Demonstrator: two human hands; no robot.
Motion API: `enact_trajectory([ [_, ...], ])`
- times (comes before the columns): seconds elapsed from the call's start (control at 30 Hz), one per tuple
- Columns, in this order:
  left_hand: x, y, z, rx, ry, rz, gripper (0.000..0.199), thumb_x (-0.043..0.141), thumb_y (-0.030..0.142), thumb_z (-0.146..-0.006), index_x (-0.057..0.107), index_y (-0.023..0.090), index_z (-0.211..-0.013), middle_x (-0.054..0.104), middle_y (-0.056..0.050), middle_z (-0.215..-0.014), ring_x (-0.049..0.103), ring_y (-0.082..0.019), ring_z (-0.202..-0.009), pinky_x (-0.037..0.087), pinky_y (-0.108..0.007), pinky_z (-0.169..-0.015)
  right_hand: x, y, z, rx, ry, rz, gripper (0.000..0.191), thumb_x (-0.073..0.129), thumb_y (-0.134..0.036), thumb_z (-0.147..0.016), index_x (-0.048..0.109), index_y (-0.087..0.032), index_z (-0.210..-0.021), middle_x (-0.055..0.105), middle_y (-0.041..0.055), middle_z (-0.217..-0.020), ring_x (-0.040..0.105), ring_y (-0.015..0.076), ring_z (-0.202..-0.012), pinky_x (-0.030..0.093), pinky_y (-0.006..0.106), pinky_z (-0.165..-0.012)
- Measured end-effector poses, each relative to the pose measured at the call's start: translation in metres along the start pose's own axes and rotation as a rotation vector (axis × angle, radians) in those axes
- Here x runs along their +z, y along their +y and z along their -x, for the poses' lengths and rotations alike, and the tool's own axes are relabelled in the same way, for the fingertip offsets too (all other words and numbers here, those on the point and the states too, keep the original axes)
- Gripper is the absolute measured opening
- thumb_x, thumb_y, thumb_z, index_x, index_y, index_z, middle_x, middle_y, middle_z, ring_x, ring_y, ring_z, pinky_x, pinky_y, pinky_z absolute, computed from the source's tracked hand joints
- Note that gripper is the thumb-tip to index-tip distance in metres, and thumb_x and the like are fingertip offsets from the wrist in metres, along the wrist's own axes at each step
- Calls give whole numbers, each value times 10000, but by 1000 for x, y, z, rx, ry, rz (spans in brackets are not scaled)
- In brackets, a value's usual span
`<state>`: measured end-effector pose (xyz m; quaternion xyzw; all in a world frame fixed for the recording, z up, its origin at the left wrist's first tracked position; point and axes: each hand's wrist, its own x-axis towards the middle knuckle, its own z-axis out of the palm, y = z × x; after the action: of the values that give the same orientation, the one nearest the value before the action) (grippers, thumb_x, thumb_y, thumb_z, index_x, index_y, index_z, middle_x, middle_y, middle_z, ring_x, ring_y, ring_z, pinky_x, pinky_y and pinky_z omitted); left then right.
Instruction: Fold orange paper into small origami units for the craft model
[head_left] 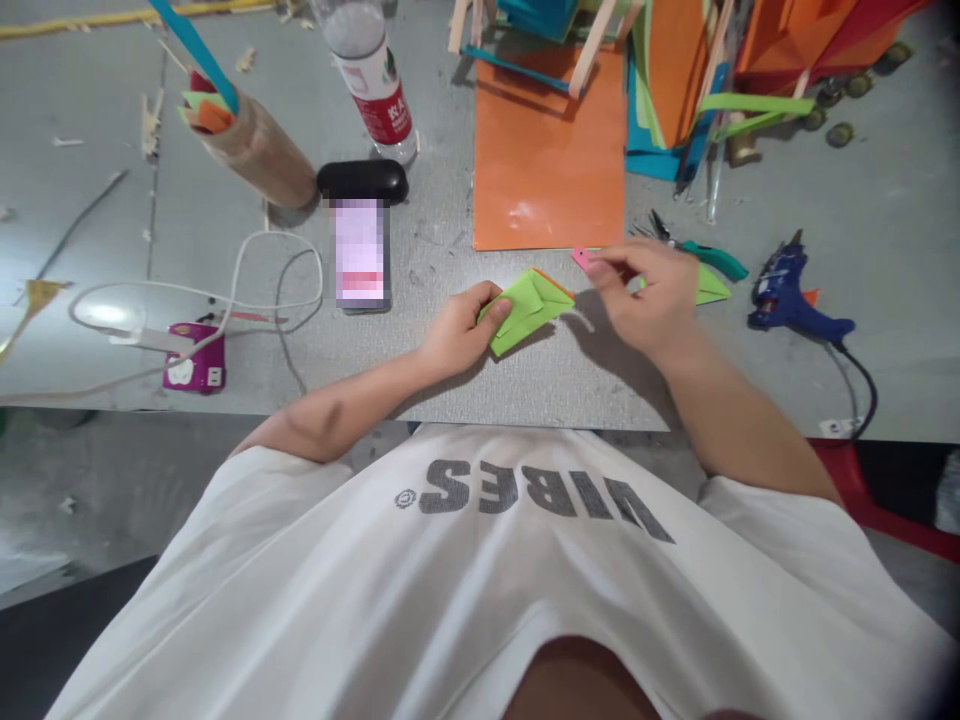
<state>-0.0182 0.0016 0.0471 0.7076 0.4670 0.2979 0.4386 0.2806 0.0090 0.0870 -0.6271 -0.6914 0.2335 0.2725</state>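
My left hand (pixel 466 335) pinches a folded green paper piece (pixel 534 305) with an orange edge along its upper right side. To the right, my right hand (pixel 649 295) holds a small pink piece (pixel 580 259) with a dark dot on it between thumb and fingertips, apart from the folded paper. Another green paper piece (pixel 711 286) lies on the table, partly hidden behind my right hand. Close by are pliers with teal handles (pixel 712 258), also partly covered by that hand.
An orange sheet (pixel 550 160) lies ahead, under a wooden-stick frame (pixel 517 68). A blue glue gun (pixel 795 295) rests at right. On the left are a phone (pixel 361 250), a black case (pixel 363 181), a bottle (pixel 375 95), a cardboard tube (pixel 259 150) and a purple socket block (pixel 196 357) with cables.
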Motion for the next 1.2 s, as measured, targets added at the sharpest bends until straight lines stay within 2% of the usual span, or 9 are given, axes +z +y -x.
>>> enact_trajectory([
  [0.03, -1, 1, 0, -6, 5, -12, 331, 565, 508, -1215, 591, 265, -992, 716, -11, -844, 652, -189, -765, 458, -362, -715, -14, 4, -4, -1, 12, 121, 390, 704, -582, -1159, 891, -271, -1301, 867, 172, -1393, 813, 353, -1248, 663, 525, -1167],
  [0.1, -3, 4, -1, -21, 2, -39, 341, 546, 521, -1224, 557, 273, -989, 704, -6, -836, 643, -192, -754, 443, -369, -709, -40, 14, -12, 52, 12, 370, 607, 863, -511, -1067, 805, -173, -1568, 761, 257, -1642, 696, 442, -1557, 553, 584, -1335],
  [0.23, -8, 18, 0, -6, -44, -101, 370, 506, 511, -1239, 502, 276, -953, 672, 1, -810, 615, -191, -734, 409, -375, -702, -66, 35, -22, 219, -112, 567, 934, 948, -519, -1028, 610, -159, -1821, 785, 275, -1652, 705, 503, -1566, 578, 629, -1265],
  [0.4, 7, 49, -23, 25, -184, -172, 334, 540, 428, -1243, 554, 264, -953, 682, -9, -838, 613, -203, -767, 436, -381, -746, -66, 47, -30, 295, -124, 590, 553, 904, -353, -1034, 884, -181, -1559, 881, 234, -1505, 815, 446, -1393, 608, 523, -1118],
  [0.53, 57, 64, -78, 171, -209, -230, 399, 515, 459, -1284, 688, 248, -994, 769, -89, -974, 731, -285, -950, 544, -436, -914, -76, 59, -34, 362, -55, 317, 512, 960, -345, -1023, 929, -104, -1473, 932, 245, -1301, 843, 313, -1160, 578, 446, -984],
  [0.73, 126, 78, -149, 298, -309, -406, 359, 517, 386, -1268, 835, 218, -1259, 878, -176, -1233, 795, -404, -1226, 557, -574, -1160, -87, 79, -42, 444, -26, 61, 412, 964, -279, -1039, 948, -91, -1406, 932, 231, -1322, 745, 212, -1018, 545, 408, -983],
  [0.9, 137, 82, -175, 317, -432, -478, 358, 558, 322, -1231, 883, 223, -1343, 895, -177, -1338, 803, -419, -1303, 566, -587, -1171, -90, 73, -41, 504, 26, -40, 411, 947, -261, -1055, 939, -59, -1413, 936, 223, -1254, 631, 135, -825, 515, 392, -876],
  [1.03, 139, 82, -179, 294, -525, -541, 334, 592, 282, -1204, 897, 208, -1321, 895, -185, -1380, 798, -420, -1357, 578, -575, -1167, -104, 61, -34, 492, 111, 40, 455, 961, -320, -1064, 930, -84, -1451, 933, 213, -1311, 677, 144, -898, 513, 397, -906],
  [1.2, 148, 85, -179, 194, -476, -588, 358, 570, 280, -1226, 881, 130, -1320, 884, -257, -1369, 831, -421, -1309, 619, -535, -1094, -119, 58, -26, 457, 236, -20, 443, 948, -352, -1098, 919, -103, -1463, 919, 216, -1343, 772, 206, -989, 559, 452, -942],
])
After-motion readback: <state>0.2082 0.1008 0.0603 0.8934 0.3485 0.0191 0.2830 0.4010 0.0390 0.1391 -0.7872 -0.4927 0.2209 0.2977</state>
